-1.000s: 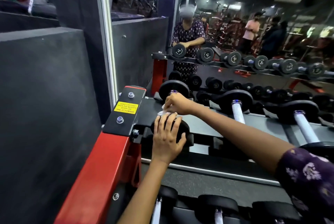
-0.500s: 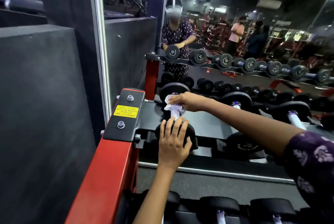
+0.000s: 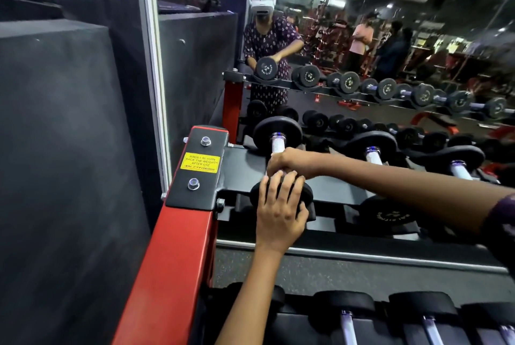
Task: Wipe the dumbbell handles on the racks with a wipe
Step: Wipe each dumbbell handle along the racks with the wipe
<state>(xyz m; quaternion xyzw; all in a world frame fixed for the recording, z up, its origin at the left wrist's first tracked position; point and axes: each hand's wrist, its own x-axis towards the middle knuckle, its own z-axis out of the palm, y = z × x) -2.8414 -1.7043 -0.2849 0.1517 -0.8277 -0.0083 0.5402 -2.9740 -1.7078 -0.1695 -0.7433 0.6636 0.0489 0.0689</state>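
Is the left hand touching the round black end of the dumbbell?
Touching. The head view shows the left hand lying flat on the dumbbell's near black end, fingers spread over its top.

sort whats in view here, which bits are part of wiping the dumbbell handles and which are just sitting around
Part of the job:
- right hand gripping the handle
- left hand on the near weight head
- next dumbbell

Just there:
- yellow sticker
- mirror
- lower-shelf dumbbells
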